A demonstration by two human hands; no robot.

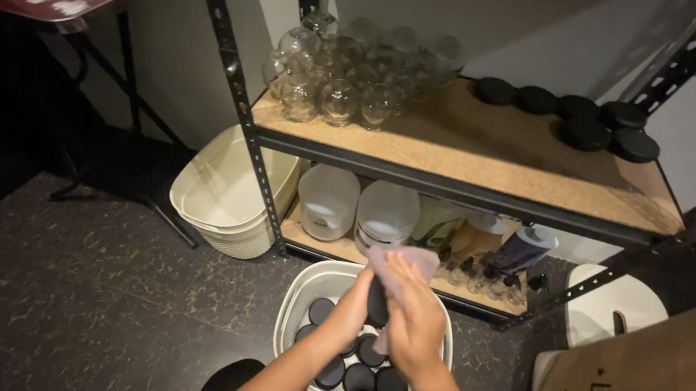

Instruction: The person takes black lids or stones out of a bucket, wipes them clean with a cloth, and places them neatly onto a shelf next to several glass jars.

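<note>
Standing on dark speckled floor (101,285), metal shelving (479,159) holds glass jars (348,67).

A black lid (377,302) is wrapped in a pale pink cloth (408,261). More black lids (359,379) are seen in a white basket (310,286), and others (584,121) on a tan, speckled shelf (479,151) framed in black. The jars (347,71) are clear glass. The floor (93,285) is dark, veined with gold.
</note>
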